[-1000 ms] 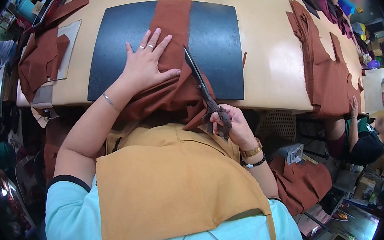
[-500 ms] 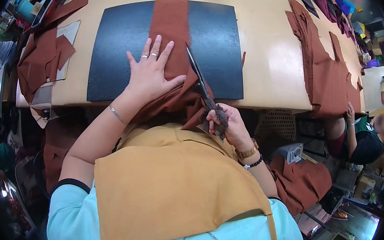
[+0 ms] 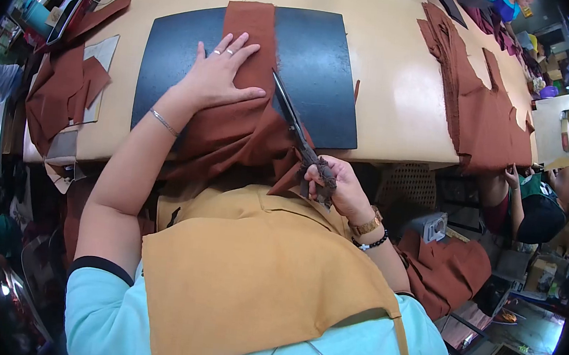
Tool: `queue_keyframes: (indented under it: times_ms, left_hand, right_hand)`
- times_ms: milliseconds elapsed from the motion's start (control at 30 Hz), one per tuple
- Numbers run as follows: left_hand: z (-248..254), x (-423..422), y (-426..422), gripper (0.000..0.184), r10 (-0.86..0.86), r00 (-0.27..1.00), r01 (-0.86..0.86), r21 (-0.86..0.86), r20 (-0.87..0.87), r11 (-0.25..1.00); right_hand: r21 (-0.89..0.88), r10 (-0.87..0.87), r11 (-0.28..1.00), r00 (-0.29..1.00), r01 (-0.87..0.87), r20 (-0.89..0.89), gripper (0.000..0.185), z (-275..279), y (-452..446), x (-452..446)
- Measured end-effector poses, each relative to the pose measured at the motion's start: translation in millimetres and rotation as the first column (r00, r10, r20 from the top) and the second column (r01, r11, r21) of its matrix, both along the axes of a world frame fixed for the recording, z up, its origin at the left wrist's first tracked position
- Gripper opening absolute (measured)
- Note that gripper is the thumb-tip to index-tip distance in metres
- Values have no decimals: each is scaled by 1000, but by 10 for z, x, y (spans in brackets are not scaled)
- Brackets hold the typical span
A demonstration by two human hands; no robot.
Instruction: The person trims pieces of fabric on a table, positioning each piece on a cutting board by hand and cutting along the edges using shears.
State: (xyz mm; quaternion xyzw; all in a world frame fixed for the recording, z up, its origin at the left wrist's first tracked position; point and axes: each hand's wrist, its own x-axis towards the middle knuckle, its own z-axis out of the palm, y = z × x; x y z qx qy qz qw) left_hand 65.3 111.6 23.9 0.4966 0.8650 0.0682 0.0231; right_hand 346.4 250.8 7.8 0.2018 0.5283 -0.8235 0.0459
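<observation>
A long piece of rust-brown fabric [image 3: 250, 20] lies over a dark board [image 3: 317, 50] and drapes off the table's near edge in folds. My left hand [image 3: 223, 72] rests on the fabric's left side, fingers spread and palm down. In my right hand [image 3: 340, 186] is a pair of scissors [image 3: 289, 113] whose handles look wrapped in dark cloth. Their blades point away from me, along the fabric's right edge, with the tip beside that edge. Whether the blades are apart is hard to make out.
Stacked brown fabric [image 3: 473, 107] hangs over the right side of the pale table [image 3: 396, 85]. Brown scraps [image 3: 67, 85] lie on paper at the left, near a phone or tablet [image 3: 65, 19]. A person [image 3: 538, 209] sits at the far right, one hand touching the stack.
My left hand has slid up and to the left along the fabric, and the folds below it have spread left. My right hand and the scissors have hardly moved.
</observation>
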Motion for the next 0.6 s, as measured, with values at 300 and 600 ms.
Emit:
queue_keyframes:
  times_ms: [300,600]
  left_hand:
    - [-184,221,-71,95,19,988,-24,-29,-151,999]
    - [-180,404,-68,95,113,982,-120,-43,-153,992]
  right_hand:
    - [6,-8,1000,999,8,49,20,26,7,-114]
    - [2,2,1000,1000,-2,-4,19,-25,-7,-4]
